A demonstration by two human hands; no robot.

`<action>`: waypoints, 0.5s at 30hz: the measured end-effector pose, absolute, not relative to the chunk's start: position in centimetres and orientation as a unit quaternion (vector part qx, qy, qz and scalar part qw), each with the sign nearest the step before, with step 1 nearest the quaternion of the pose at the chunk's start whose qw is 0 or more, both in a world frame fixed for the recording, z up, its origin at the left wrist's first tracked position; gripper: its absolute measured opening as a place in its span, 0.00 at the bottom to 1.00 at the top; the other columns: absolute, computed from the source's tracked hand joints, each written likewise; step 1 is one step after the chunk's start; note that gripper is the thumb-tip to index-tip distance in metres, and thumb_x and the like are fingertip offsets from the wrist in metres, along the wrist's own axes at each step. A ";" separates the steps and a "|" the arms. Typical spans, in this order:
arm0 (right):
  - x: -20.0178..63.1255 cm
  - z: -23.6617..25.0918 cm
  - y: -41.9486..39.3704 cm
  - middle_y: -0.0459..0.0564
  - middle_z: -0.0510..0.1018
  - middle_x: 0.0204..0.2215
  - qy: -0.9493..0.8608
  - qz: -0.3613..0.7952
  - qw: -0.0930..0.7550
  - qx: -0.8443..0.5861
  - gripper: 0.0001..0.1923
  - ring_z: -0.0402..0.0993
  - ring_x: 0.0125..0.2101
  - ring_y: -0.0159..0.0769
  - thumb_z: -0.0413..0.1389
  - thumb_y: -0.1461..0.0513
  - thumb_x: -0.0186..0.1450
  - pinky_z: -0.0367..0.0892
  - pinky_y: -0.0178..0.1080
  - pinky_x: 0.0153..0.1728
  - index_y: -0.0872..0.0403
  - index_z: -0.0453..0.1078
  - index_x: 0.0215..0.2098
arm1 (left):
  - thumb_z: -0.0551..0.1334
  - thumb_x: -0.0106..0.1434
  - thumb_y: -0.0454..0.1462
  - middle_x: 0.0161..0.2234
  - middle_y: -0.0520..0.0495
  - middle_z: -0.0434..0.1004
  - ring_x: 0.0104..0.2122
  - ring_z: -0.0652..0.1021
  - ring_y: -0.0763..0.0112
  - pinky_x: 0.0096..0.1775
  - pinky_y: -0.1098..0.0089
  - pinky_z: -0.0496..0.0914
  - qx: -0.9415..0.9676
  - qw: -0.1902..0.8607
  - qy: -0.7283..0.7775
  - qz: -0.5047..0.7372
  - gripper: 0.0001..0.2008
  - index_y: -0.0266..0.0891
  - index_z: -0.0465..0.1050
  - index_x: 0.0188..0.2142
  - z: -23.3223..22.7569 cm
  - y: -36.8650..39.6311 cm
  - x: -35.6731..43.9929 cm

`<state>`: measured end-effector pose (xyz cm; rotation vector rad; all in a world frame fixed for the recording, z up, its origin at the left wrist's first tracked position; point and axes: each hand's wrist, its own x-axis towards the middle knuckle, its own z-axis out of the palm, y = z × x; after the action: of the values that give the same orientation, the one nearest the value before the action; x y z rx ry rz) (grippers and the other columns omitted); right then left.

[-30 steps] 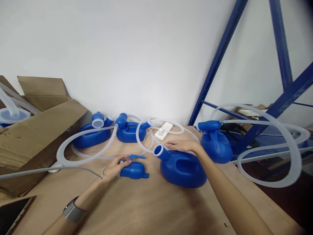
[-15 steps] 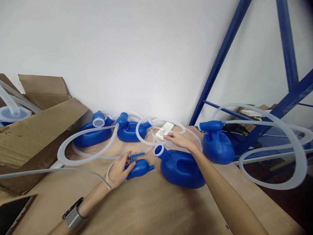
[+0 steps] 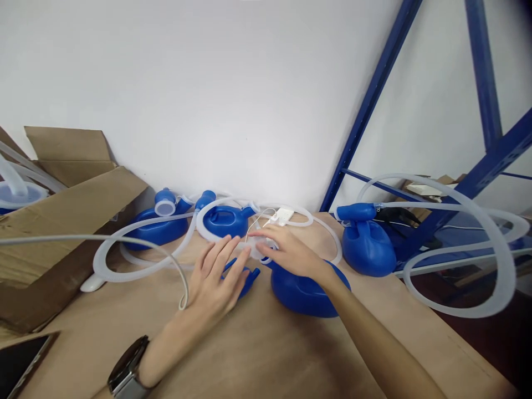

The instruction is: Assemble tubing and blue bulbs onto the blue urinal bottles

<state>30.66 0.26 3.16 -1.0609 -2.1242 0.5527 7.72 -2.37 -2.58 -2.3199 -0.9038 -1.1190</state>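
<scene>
My left hand (image 3: 222, 277) is spread with its fingers apart. It hovers over or touches a small blue spouted piece (image 3: 248, 281), mostly hidden beneath the fingers. My right hand (image 3: 286, 250) reaches in with index finger and thumb stretched out and apart. Its fingertips are by blurred translucent hose (image 3: 236, 247) and a thin white cable; I cannot tell whether they touch. Below my right wrist lies a blue plastic bottle (image 3: 303, 293), its neck partly covered by the hand. A white power strip (image 3: 283, 216) sits behind my right hand.
More blue bottles with looped translucent hoses stand by the wall, one a handled bottle (image 3: 226, 223), and another bottle (image 3: 368, 249) at right. An open cardboard box (image 3: 75, 233) stands left. A dark-screened device (image 3: 25, 360) lies front left. A blue metal rack (image 3: 374, 100) rises at right.
My left hand has left its grip on the small blue piece and spread its fingers. My right hand has drawn back from the power strip, leftward and nearer. A hose loop has shifted left.
</scene>
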 end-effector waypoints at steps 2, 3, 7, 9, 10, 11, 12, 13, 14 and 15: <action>30.1 3.3 -0.5 0.50 0.80 0.52 -0.820 0.231 0.342 -0.396 0.16 0.76 0.52 0.42 0.56 0.58 0.72 0.69 0.47 0.56 0.48 0.72 0.57 | 0.61 0.74 0.39 0.63 0.34 0.74 0.63 0.73 0.48 0.67 0.44 0.53 -0.850 0.208 -0.317 -0.366 0.25 0.42 0.63 0.68 -1.7 -1.5 8.1; 30.0 3.3 -0.9 0.50 0.80 0.51 -0.810 0.253 0.350 -0.398 0.18 0.77 0.50 0.41 0.55 0.57 0.72 0.71 0.46 0.54 0.49 0.70 0.59 | 0.59 0.75 0.41 0.60 0.35 0.76 0.60 0.74 0.49 0.67 0.42 0.51 -0.861 0.197 -0.316 -0.345 0.23 0.41 0.64 0.67 -1.5 -1.1 8.2; 31.7 3.2 -1.4 0.50 0.81 0.48 -0.766 0.346 0.378 -0.389 0.23 0.78 0.48 0.39 0.50 0.51 0.75 0.72 0.45 0.52 0.48 0.61 0.65 | 0.55 0.77 0.45 0.46 0.40 0.83 0.44 0.80 0.57 0.57 0.50 0.64 -0.886 0.150 -0.327 -0.293 0.21 0.41 0.69 0.64 -1.7 0.3 7.7; 33.6 2.9 -1.4 0.50 0.81 0.50 -0.758 0.341 0.383 -0.403 0.25 0.77 0.51 0.40 0.46 0.48 0.76 0.71 0.47 0.55 0.47 0.61 0.66 | 0.53 0.78 0.46 0.43 0.40 0.82 0.41 0.78 0.57 0.51 0.53 0.66 -0.890 0.147 -0.333 -0.273 0.22 0.40 0.69 0.65 -1.7 0.6 7.2; 34.7 2.6 -1.4 0.51 0.81 0.52 -0.756 0.323 0.379 -0.424 0.25 0.76 0.53 0.42 0.45 0.47 0.77 0.70 0.48 0.57 0.47 0.62 0.66 | 0.53 0.78 0.46 0.43 0.39 0.82 0.41 0.78 0.56 0.49 0.54 0.66 -0.893 0.144 -0.336 -0.263 0.23 0.39 0.68 0.65 -1.7 0.7 7.0; 35.9 2.4 -1.5 0.52 0.80 0.54 -0.755 0.300 0.368 -0.452 0.25 0.75 0.56 0.43 0.45 0.46 0.76 0.68 0.49 0.59 0.47 0.64 0.65 | 0.52 0.78 0.46 0.43 0.39 0.81 0.41 0.77 0.56 0.49 0.54 0.66 -0.896 0.138 -0.338 -0.253 0.24 0.39 0.68 0.66 -1.7 0.8 6.8; 37.0 2.0 -1.5 0.53 0.78 0.57 -0.754 0.278 0.351 -0.481 0.26 0.73 0.59 0.45 0.46 0.45 0.76 0.66 0.51 0.61 0.47 0.67 0.64 | 0.51 0.78 0.47 0.43 0.39 0.80 0.41 0.77 0.56 0.49 0.54 0.66 -0.899 0.128 -0.340 -0.244 0.24 0.39 0.67 0.66 -1.6 0.9 6.7; 38.0 1.7 -1.6 0.53 0.77 0.60 -0.753 0.261 0.325 -0.509 0.27 0.71 0.61 0.48 0.47 0.44 0.75 0.63 0.53 0.64 0.47 0.68 0.63 | 0.51 0.78 0.48 0.44 0.39 0.80 0.42 0.77 0.56 0.49 0.54 0.66 -0.902 0.117 -0.342 -0.237 0.25 0.39 0.67 0.66 -1.6 1.0 6.6; 38.9 1.2 -1.7 0.54 0.75 0.62 -0.754 0.250 0.294 -0.531 0.27 0.69 0.63 0.50 0.50 0.43 0.74 0.61 0.54 0.65 0.47 0.70 0.63 | 0.52 0.77 0.50 0.44 0.38 0.79 0.42 0.77 0.55 0.50 0.54 0.66 -0.905 0.106 -0.342 -0.228 0.26 0.39 0.68 0.66 -1.6 1.1 6.6; 39.6 0.8 -1.7 0.54 0.74 0.63 -0.759 0.243 0.260 -0.546 0.28 0.68 0.64 0.51 0.52 0.43 0.72 0.60 0.55 0.66 0.48 0.71 0.62 | 0.52 0.76 0.51 0.44 0.38 0.79 0.43 0.77 0.54 0.50 0.54 0.67 -0.909 0.097 -0.341 -0.218 0.27 0.39 0.68 0.66 -1.6 1.3 6.6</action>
<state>39.62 -1.73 0.76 -1.4775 -2.0548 0.6568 6.63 1.28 -1.61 -2.6917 -1.0094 -0.6467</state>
